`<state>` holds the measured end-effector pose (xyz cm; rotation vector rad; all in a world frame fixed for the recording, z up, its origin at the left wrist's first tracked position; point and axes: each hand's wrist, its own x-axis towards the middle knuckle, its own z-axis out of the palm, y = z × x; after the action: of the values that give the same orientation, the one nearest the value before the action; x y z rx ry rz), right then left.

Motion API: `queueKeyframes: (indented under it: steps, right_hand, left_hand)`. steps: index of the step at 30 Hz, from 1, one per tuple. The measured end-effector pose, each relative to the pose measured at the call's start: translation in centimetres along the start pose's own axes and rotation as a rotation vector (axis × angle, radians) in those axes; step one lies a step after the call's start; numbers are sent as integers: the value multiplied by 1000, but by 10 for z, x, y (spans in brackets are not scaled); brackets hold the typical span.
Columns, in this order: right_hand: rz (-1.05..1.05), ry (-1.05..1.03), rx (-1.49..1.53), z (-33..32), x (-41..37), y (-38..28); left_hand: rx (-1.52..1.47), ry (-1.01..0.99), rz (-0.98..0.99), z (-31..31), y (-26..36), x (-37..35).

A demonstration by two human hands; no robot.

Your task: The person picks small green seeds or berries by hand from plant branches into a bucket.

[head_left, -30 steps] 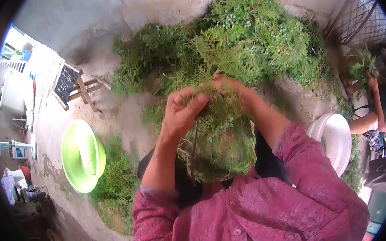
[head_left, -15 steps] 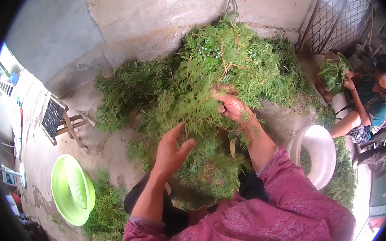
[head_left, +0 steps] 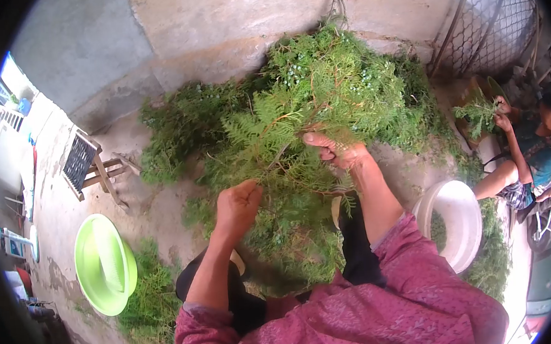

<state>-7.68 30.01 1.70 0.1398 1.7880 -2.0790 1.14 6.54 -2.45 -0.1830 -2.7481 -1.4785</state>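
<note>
My right hand (head_left: 339,151) is closed around a leafy evergreen branch (head_left: 278,124), thumb along its stem. The branch has flat, scaly green sprays and spreads up and to the left. Lower and to the left, my left hand (head_left: 238,205) is closed at the lower end of the same branch, its fingertips partly hidden by the fist. Just beyond both hands lies a large pile of cut evergreen branches (head_left: 379,94), with small pale blue-green berries among the leaves. More greenery lies on the ground between my legs.
A light green basin (head_left: 128,278) holding a green strainer stands at left, beside loose greenery (head_left: 148,293). At right is a white bucket (head_left: 472,225) with green bits inside. A wooden stool (head_left: 93,169) stands at left. Another person (head_left: 536,147) sits at right holding a sprig.
My left hand has gone from open to closed at the branch's lower end. The branch in my right hand has swung slightly. The other person's sprig has shifted and looks smaller.
</note>
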Motion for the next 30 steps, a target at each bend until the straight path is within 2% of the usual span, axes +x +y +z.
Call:
queueKeyframes:
  steps: [1,2,3,4,5,7,8,9,11,13,15,16,21,23,24,26,30]
  right_hand:
    - [1,-4,0,-5,2,3]
    - [-65,157,-9,-9,3,5]
    - [-132,318,-18,-14,3,5]
    - [-123,136,46,-29,8,6]
    - [-120,136,46,-38,13,9]
    - [-246,244,250,-43,12,5]
    - [-332,275,250,-46,11,7]
    - [-329,282,255,-44,10,5]
    - [-433,425,59,-35,9,3]
    - [-467,419,-31,-26,14,9]
    - [-511,388,-394,-27,27,19]
    - [-507,413,-518,-26,29,21]
    - [-454,403,-756,-26,37,29]
    - [-431,369,-993,-30,46,39]
    - [-430,369,-991,-29,46,39]
    - [-248,343,-1090,-26,46,38]
    - [-189,333,-1126,-21,46,35]
  left_hand:
    - [183,83,98,-1,-1,0]
    - [184,85,95,-3,0,-1]
    - [402,193,211,-7,4,-1]
    - [620,300,327,-9,6,-1]
    - [620,298,325,-10,4,-1]
    - [841,354,306,-14,0,0]
    - [841,347,309,-14,-1,-1]
    - [883,360,323,-14,-3,-1]
    - [925,360,338,-13,-5,-2]
    - [986,358,381,-12,-6,-3]
    - [969,342,403,-10,-6,-4]
    - [952,341,426,-8,-5,-4]
    - [934,250,424,0,-6,-8]
    - [940,239,423,-1,-3,-9]
    - [938,254,437,-1,-1,-10]
    - [937,270,446,-3,1,-12]
    - [964,290,464,-4,0,-12]
